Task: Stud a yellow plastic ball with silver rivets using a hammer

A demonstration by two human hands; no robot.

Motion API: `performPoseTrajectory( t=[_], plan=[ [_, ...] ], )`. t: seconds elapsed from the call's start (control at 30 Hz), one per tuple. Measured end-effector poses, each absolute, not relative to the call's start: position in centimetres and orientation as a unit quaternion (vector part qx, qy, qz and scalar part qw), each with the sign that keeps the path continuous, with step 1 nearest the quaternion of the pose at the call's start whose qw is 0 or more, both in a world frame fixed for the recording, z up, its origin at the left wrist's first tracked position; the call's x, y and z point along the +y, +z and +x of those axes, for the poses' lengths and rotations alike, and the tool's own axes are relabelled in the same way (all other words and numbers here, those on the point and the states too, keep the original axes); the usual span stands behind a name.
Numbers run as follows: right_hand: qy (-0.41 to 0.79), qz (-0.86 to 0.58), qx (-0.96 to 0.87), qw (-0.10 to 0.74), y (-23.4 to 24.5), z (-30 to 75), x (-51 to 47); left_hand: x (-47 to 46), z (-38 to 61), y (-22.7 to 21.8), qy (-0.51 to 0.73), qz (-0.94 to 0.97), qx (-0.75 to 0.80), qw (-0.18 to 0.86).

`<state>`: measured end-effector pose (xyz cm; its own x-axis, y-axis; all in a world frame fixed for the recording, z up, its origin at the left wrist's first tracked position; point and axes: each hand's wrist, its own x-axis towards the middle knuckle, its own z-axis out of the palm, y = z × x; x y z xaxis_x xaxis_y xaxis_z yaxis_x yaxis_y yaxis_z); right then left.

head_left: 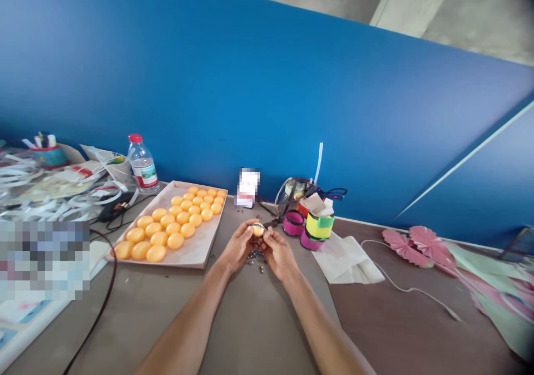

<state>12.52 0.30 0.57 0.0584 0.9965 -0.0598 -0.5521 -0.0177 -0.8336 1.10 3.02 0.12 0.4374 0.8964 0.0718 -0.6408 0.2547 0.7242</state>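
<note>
Between the fingers of my left hand [240, 246] is an orange ball [258, 230] with a dark, shiny strip across it. My right hand [277, 251] is closed in a pinch at the ball's right edge; whatever its fingertips hold is too small to make out. Below both hands lies a loose pile of small metal pieces [255, 255] on the grey table top. Left of my hands, a shallow white box [183, 259] contains rows of similar orange balls [175, 241].
A water bottle [144, 166] stands behind the box, near cables and white strips [54, 208] at left. A phone [247, 188] leans on the blue partition [258, 85]. Rightward are magenta rolls [293, 223], a yellow roll [319, 226], white paper [350, 261], a white cable and pink paper fans [431, 246].
</note>
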Motion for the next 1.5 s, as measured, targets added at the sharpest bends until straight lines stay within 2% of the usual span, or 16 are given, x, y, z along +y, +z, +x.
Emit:
performPoseTrajectory(
  t=[0.57, 0.77, 0.83, 0.9, 1.0, 1.13, 1.2, 1.3, 1.37, 1.5],
  plan=[
    [0.615, -0.375, -0.275, 0.637, -0.1, 12.8, 0.6, 2.9, 1.2, -0.3, 0.491, 0.391, 0.208, 0.750],
    [0.614, -0.361, -0.287, 0.640, 0.1, 12.8, 0.6, 3.1, 1.5, -0.3, 0.512, 0.338, 0.199, 0.764],
    [0.587, -0.374, -0.315, 0.645, 0.1, 13.0, 0.6, 3.2, 1.3, 0.0, 0.511, 0.312, 0.198, 0.776],
    [0.507, -0.441, -0.380, 0.636, -0.1, 13.3, 0.7, 3.4, 1.0, 0.2, 0.508, 0.296, 0.201, 0.783],
    [0.331, -0.560, -0.528, 0.546, -0.7, 13.7, 0.6, 3.5, 0.7, 0.3, 0.509, 0.293, 0.201, 0.784],
    [0.128, -0.604, -0.690, 0.378, -0.9, 13.6, -0.2, 3.5, 0.6, 0.5, 0.515, 0.288, 0.200, 0.782],
    [0.061, -0.619, -0.727, 0.291, -0.7, 13.3, -0.6, 3.5, 0.6, 0.6, 0.519, 0.285, 0.202, 0.780],
    [0.026, -0.634, -0.749, 0.193, -0.4, 12.9, -0.8, 3.4, 0.6, 0.7, 0.521, 0.288, 0.201, 0.778],
    [0.018, -0.632, -0.756, 0.171, -0.3, 12.7, -0.7, 3.4, 0.6, 0.8, 0.519, 0.292, 0.205, 0.777],
    [0.008, -0.625, -0.756, 0.193, -0.1, 12.7, -0.7, 3.4, 0.6, 0.7, 0.517, 0.293, 0.212, 0.776]
  ],
)
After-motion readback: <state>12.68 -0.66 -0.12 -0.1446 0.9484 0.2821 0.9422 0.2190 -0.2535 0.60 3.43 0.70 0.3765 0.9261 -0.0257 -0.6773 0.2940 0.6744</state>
